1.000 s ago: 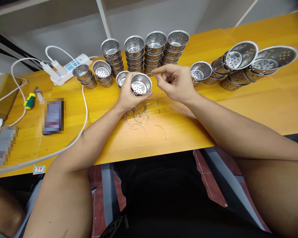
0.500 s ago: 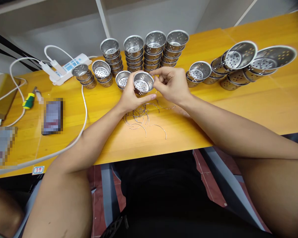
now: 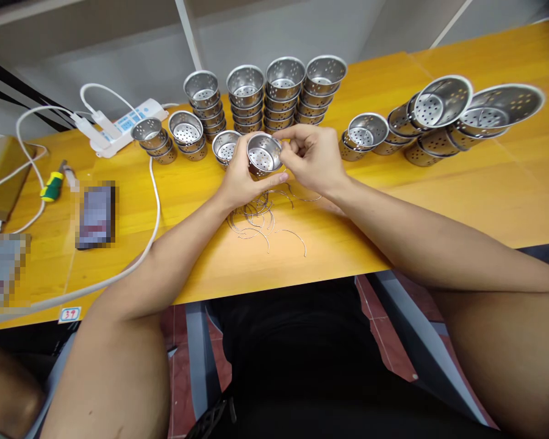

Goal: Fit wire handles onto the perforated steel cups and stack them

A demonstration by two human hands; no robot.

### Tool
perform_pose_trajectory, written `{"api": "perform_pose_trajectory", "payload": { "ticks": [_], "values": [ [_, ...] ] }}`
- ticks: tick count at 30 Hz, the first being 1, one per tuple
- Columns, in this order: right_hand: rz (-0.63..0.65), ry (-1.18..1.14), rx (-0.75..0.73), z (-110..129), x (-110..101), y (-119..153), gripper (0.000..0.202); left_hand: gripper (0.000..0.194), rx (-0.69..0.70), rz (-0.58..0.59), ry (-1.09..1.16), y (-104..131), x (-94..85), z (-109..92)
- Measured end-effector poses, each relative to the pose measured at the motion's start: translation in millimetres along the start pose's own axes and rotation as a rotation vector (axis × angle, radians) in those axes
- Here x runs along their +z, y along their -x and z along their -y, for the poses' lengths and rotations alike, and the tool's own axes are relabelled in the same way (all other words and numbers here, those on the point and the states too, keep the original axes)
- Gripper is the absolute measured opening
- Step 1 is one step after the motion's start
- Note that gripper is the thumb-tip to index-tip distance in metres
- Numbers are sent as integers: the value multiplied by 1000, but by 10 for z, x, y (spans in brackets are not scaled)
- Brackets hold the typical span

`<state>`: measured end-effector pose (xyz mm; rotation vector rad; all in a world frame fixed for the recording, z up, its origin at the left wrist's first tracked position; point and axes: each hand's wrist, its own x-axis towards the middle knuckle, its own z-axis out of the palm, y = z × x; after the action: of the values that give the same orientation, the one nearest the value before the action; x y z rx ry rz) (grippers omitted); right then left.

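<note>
My left hand [image 3: 241, 174] is wrapped around a perforated metal cup [image 3: 264, 153], its open mouth tilted up toward me. The thumb lies along the cup's near side. At the right of the rim, my right hand [image 3: 315, 152] pinches a thin wire handle, mostly hidden by the fingers. Below both hands, several loose curved wire handles [image 3: 256, 219] lie in a tangled heap on the table. Just left of the held cup, another perforated cup [image 3: 224, 146] stands partly behind my left hand.
Stacks of perforated cups [image 3: 246, 91] line the back of the yellow table [image 3: 238, 274]. More stacks [image 3: 439, 110] lean at the right, with wires across some mouths. A power strip [image 3: 128, 125], white cable [image 3: 158, 201], screwdriver [image 3: 52, 186] and two blurred phones [image 3: 96, 214] lie left.
Little differs. The held cup has turned very slightly, and my right fingers have shifted a little at its rim. The stacks and loose wires stay where they were.
</note>
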<state>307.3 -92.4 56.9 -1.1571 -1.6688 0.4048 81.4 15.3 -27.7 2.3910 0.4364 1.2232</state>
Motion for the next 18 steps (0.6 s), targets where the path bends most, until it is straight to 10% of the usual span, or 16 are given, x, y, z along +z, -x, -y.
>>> {"api": "perform_pose_trajectory", "payload": {
  "ticks": [11,18],
  "values": [
    [-2,-45,-17,50,11,-8,40,114,-46,-16,72,-28,11,-137],
    [215,-295,12,266,-209,-48,75,98,-93,14,173,-31,-32,-219]
  ]
}}
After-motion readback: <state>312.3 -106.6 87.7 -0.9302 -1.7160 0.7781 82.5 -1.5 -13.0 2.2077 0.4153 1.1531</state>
